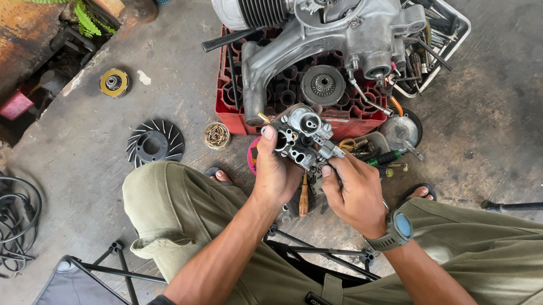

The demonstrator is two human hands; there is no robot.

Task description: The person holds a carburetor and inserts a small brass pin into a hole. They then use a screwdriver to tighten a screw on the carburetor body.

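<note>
Metal part: grey cast carburetor (303,138), held up in both hands just in front of the red crate (232,109); it sits between the knees, above the concrete floor
Left hand (276,170): fingers curled around the carburetor's left side; thumb pressed up along its edge
Right hand (354,191): fingertips pinched on the carburetor's lower right corner; a watch (398,228) on the wrist
Crate load: a silver engine (304,10) lies across the crate
Right of crate: metal tray of tools (441,28); a round pan (400,129)
Left of crate: a black finned wheel (156,142); a small tin of screws (216,135); farther left, a yellow ring (114,82)
</note>
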